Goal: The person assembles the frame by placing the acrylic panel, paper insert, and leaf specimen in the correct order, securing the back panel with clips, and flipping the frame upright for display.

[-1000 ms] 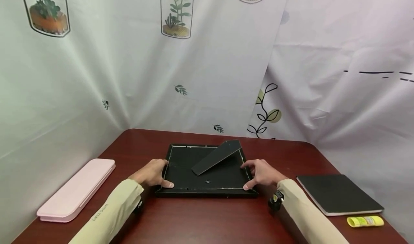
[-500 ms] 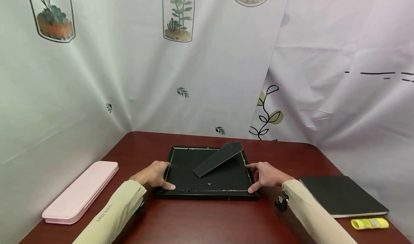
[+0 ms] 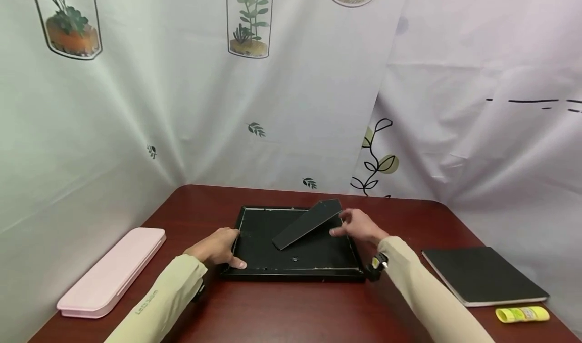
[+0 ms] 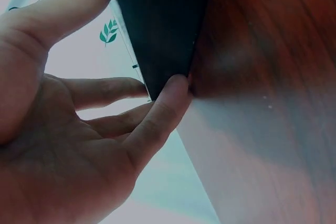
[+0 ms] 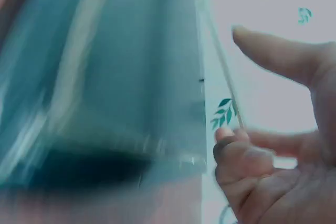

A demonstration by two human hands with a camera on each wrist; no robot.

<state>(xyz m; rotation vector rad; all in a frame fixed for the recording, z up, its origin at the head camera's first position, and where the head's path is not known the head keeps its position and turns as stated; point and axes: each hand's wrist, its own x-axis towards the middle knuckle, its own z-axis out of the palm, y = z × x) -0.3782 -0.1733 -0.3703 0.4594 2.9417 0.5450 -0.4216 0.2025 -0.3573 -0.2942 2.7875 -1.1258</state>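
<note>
A black picture frame (image 3: 254, 239) lies face down on the table, its backing board up. From the board its black easel stand (image 3: 306, 224) rises at a slant toward the back right. My left hand (image 3: 220, 247) grips the frame's left side, thumb on top of the near left corner; in the left wrist view, fingers of the left hand (image 4: 121, 135) reach the frame's edge (image 4: 163, 30). My right hand (image 3: 361, 226) hovers over the frame's right side, fingertips close to the stand's raised end. The right wrist view shows thumb and fingers of the right hand (image 5: 273, 177) apart, with the frame blurred beside them.
A pink case (image 3: 113, 272) lies at the table's left. On the right are a black-covered notebook (image 3: 484, 275) and a yellow glue stick (image 3: 523, 314). A white printed curtain (image 3: 291, 105) hangs behind the reddish-brown table (image 3: 282, 312).
My right hand has let go of the frame's right edge and moved up and left toward the stand's raised end. The left hand has kept its hold on the frame.
</note>
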